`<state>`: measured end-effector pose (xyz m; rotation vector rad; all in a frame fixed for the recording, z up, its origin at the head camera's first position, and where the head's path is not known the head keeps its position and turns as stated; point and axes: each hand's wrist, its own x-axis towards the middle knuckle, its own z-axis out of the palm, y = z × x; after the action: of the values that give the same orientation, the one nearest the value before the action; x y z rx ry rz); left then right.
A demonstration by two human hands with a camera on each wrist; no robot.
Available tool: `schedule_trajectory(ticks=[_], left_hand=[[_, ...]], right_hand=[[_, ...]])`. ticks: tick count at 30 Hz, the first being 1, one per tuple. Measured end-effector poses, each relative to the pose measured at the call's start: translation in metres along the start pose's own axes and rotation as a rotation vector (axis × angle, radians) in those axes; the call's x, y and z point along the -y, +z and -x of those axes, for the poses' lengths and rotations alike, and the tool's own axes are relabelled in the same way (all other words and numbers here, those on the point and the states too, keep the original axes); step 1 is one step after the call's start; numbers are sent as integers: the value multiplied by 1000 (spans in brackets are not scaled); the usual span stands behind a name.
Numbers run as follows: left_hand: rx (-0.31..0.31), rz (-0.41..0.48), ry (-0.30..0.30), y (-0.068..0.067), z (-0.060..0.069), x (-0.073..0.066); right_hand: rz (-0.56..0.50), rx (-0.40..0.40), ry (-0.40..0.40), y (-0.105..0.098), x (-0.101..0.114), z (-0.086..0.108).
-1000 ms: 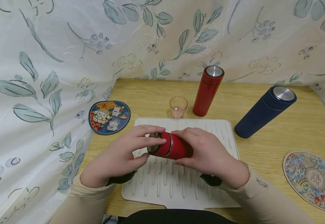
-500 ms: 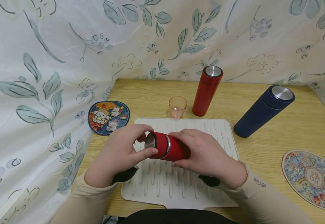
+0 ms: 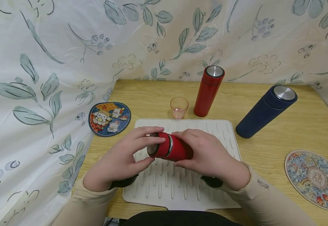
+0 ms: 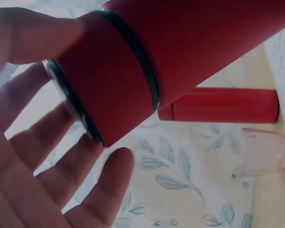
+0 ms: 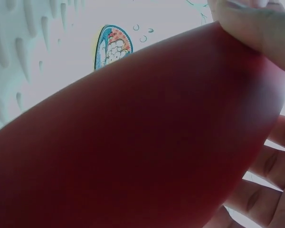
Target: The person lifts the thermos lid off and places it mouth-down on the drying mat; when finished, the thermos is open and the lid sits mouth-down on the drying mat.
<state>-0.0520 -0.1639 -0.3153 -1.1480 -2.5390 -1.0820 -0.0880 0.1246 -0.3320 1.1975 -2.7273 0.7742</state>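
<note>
Table's point(image 3: 141, 94) navy flask point(image 3: 261, 116) shows only from head — held flask point(image 3: 179, 147) throughout.

I can read nothing for certain: the dark print point(image 3: 263, 184) on my right sleeve point(image 3: 272, 203) and the lettering point(image 3: 317, 177) on the round mat point(image 3: 298, 171) are illegible.

The near red thermos point(image 3: 180, 149) shows a matt body and metal-topped lid point(image 3: 161, 150); the mat point(image 3: 178, 185) is ridged, the desk point(image 3: 144, 97) wood-grained.

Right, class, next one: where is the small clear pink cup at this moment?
In the head view, the pink cup stands on the table at the far edge of the white mat, just left of the standing red flask.
</note>
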Motion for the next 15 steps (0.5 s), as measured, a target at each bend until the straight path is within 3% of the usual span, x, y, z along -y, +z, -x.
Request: schedule_trajectory(ticks=[8,15], left_hand=[[-139,32,-91,4,-1,2],[-398,75,-100,5,7,11]], right_hand=[[22,-25,-24,1,3,-1],[-51,-35,51,-2,0,-2]])
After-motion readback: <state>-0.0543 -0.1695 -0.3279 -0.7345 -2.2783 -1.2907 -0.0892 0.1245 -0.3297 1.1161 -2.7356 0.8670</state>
